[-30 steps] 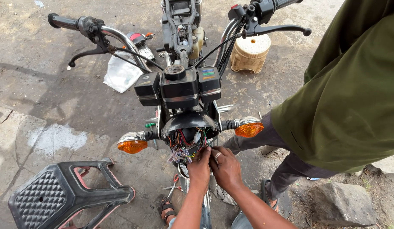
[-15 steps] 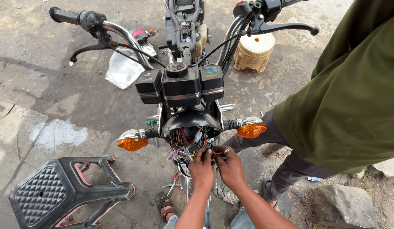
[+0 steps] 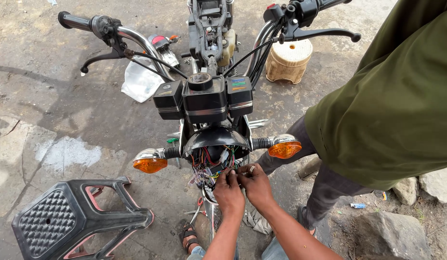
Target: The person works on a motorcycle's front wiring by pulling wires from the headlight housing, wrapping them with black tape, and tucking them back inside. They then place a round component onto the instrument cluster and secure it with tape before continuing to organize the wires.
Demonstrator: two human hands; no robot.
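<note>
A motorcycle faces me with its headlight removed, so a bundle of coloured wires [image 3: 211, 166] hangs out of the open black headlight shell [image 3: 214, 137]. My left hand [image 3: 228, 192] and my right hand [image 3: 255, 185] are side by side at the lower right of that bundle, fingertips pinched on the wires. A ring shows on a finger of my right hand. Black instrument boxes [image 3: 204, 98] sit above the shell, and orange turn signals [image 3: 150, 163] [image 3: 284, 148] stick out on both sides.
A person in an olive shirt [image 3: 392, 101] and dark trousers stands close at the right. A black plastic stool [image 3: 74, 221] lies on its side at lower left. A cream woven stool [image 3: 288, 60] and a clear plastic bag [image 3: 139, 82] lie beyond the handlebars [image 3: 132, 41]. Rocks [image 3: 392, 236] sit at lower right.
Both hands stay at the wire bundle with only small finger movements. My view has shifted slightly, so the bike sits a little lower in frame.
</note>
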